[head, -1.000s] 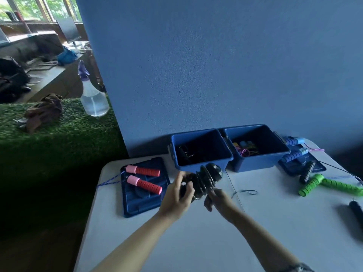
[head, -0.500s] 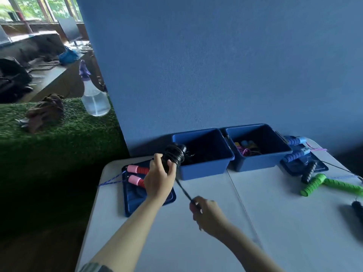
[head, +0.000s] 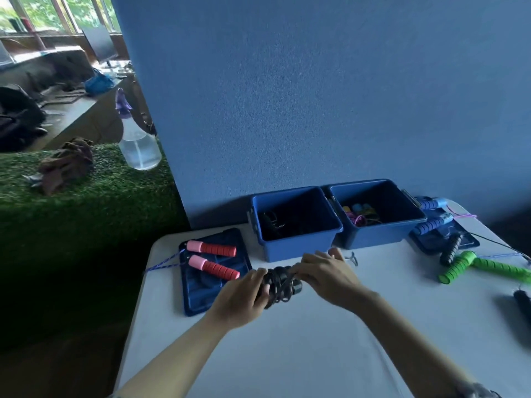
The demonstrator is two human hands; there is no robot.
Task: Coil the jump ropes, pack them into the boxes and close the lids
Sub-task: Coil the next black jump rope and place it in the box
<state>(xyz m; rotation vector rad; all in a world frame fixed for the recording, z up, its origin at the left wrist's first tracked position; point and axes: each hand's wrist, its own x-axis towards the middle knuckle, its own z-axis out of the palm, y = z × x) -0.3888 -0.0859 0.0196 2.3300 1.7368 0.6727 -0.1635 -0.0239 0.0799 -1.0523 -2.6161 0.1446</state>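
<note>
Both hands are back together now, low over the table (head: pixel 287 354) in front of the boxes. Half a second ago the left hand (head: pixel 240 297) was up by the left box (head: pixel 296 248) with the bundle while the right drew a length of cord out toward the near edge; that stretch is gone, wound in. The black rope (head: pixel 280 284) sits as a tight coil between the two hands, just above the tabletop.

Left hand grips the coil from the left side, fingers curled round it. Right hand (head: pixel 324 275) comes over the top, fingertips pinching at the loops, the other fingers spread forward. A short tail of cord (head: pixel 352 258) pokes out past the right hand, so I'd say the last wrap isn't tucked yet.

Left box is open, something dark already inside. Right box (head: pixel 379 228) is open too, with coloured ropes in it. Lids lie flat on either side; the left lid (head: pixel 201 294) carries the red handles (head: pixel 214 258). Green handles (head: pixel 482 265) wait at the right.

Coiling looks nearly done; next comes the drop into a box.
</note>
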